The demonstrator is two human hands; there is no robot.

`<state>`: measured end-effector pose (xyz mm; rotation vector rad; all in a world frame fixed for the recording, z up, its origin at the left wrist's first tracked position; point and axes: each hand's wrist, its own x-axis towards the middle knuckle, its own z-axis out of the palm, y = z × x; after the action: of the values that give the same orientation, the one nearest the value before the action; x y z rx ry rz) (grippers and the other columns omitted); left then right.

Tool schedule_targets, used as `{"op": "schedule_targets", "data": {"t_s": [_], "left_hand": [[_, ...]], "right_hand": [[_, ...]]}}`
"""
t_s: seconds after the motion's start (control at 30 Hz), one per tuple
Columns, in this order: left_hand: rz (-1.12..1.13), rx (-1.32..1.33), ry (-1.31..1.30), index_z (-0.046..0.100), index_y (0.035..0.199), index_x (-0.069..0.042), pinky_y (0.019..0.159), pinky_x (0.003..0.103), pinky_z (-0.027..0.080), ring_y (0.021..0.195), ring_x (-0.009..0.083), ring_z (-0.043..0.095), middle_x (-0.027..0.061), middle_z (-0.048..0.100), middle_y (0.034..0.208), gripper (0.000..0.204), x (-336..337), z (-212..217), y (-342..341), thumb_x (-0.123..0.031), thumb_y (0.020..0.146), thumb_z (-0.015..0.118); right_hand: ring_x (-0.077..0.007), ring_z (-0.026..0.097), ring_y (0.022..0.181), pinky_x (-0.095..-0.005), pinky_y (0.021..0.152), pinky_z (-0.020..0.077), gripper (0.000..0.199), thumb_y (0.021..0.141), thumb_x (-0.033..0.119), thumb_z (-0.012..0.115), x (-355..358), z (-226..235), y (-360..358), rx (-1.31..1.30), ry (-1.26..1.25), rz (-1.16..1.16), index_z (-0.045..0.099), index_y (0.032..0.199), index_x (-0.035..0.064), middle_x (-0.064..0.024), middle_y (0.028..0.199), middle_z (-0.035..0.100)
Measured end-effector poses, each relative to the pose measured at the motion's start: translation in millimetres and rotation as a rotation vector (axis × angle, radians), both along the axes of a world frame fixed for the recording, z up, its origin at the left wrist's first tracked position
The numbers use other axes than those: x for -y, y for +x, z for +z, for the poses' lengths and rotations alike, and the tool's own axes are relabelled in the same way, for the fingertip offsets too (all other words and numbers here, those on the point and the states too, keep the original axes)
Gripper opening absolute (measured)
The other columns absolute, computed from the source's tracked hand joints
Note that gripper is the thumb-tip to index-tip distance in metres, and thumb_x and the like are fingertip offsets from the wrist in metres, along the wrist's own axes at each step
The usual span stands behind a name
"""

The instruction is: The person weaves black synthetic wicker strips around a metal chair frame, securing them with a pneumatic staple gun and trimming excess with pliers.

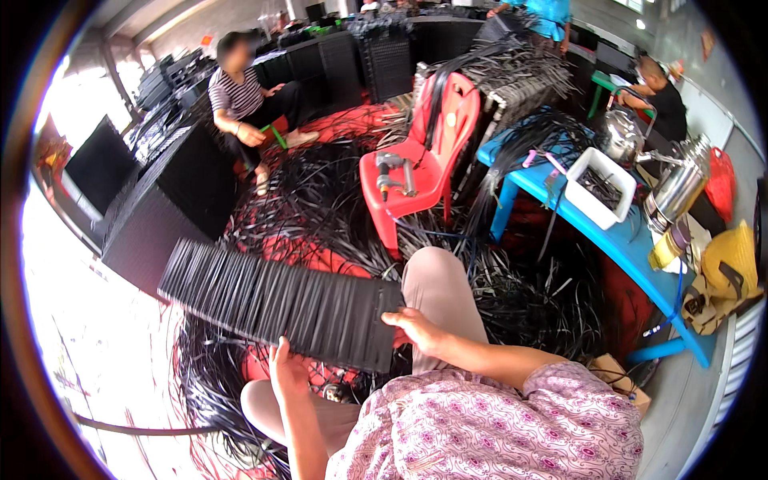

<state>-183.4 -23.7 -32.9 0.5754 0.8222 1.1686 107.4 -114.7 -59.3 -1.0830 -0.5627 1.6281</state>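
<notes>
A long black panel (280, 308), wrapped across with flat strips, lies tilted over my knees, its left end higher. My right hand (416, 330) pinches its right end, the thumb on top and the other fingers partly hidden behind the edge. At the lower long edge, my left hand (288, 372) grips the panel with the thumb side up; some of its fingers are hidden. Loose black strips (296, 200) lie in tangled heaps on the red floor around my legs.
Ahead stands a red plastic chair (428, 152) with a pneumatic tool (396, 176) on its seat. To the right, a blue table (588, 220) bears a white bin (600, 188) and a metal flask (678, 184). A seated person (240, 100) is at the far left; others work behind.
</notes>
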Motion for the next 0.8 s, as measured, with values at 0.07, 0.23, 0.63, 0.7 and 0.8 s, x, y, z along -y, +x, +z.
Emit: {"op": "schedule_targets", "data": {"t_s": [0.07, 0.23, 0.63, 0.7, 0.8], "left_hand": [[0.057, -0.025, -0.024, 0.059, 0.119, -0.012, 0.088, 0.049, 0.054, 0.108, 0.0268, 0.063, 0.0074, 0.066, 0.118, 0.031, -12.0, -31.4, -31.3, -0.03, 0.094, 0.066], [0.094, 0.015, -0.048, 0.058, 0.124, -0.006, 0.096, 0.045, 0.053, 0.112, 0.0267, 0.062, 0.0095, 0.064, 0.125, 0.038, -35.2, -49.8, -62.7, -0.031, 0.095, 0.064], [0.266, -0.061, -0.172, 0.057, 0.088, -0.015, 0.048, 0.03, 0.052, 0.043, 0.0125, 0.05, -0.0007, 0.056, 0.057, 0.026, -150.4, 17.7, -75.6, -0.036, 0.093, 0.07], [0.126, 0.1, -0.044, 0.06, 0.118, -0.007, 0.079, 0.036, 0.057, 0.098, 0.0221, 0.066, 0.0119, 0.067, 0.118, 0.034, -172.8, 37.4, -69.0, -0.033, 0.097, 0.064], [0.117, 0.282, -0.091, 0.056, 0.122, -0.002, 0.096, 0.044, 0.052, 0.116, 0.0308, 0.057, 0.0164, 0.061, 0.127, 0.034, -150.7, 40.1, -22.6, -0.025, 0.098, 0.062]], "right_hand": [[-0.0152, 0.068, 0.069, -0.0276, 0.058, 0.0538, 0.033, 0.096, 0.035, 0.061, -15.3, 16.0, -17.0, 0.005, 0.008, 0.014, 0.063, 0.113, 0.0079, -0.0033, 0.095, 0.071], [-0.0124, 0.062, 0.095, -0.0309, 0.077, 0.054, 0.043, 0.096, 0.036, 0.062, -35.0, 16.3, -56.2, 0.033, 0.088, -0.047, 0.058, 0.126, 0.0066, -0.0036, 0.109, 0.066], [-0.0177, 0.055, 0.062, -0.0407, 0.054, 0.0423, 0.04, 0.082, 0.032, 0.076, -172.2, 82.6, -84.3, 0.369, 0.306, -0.144, 0.054, 0.075, -0.0013, -0.0114, 0.071, 0.06], [-0.0185, 0.055, 0.056, -0.0399, 0.053, 0.0437, 0.03, 0.074, 0.022, 0.076, -219.2, 96.4, -87.8, 0.416, 0.355, -0.396, 0.057, 0.073, -0.0017, -0.0084, 0.062, 0.058], [-0.0209, 0.068, 0.067, -0.0355, 0.065, 0.0527, 0.026, 0.07, 0.018, 0.08, -218.7, 123.1, -35.2, 0.503, 0.334, -0.268, 0.072, 0.075, -0.0065, -0.0134, 0.071, 0.071]]}}
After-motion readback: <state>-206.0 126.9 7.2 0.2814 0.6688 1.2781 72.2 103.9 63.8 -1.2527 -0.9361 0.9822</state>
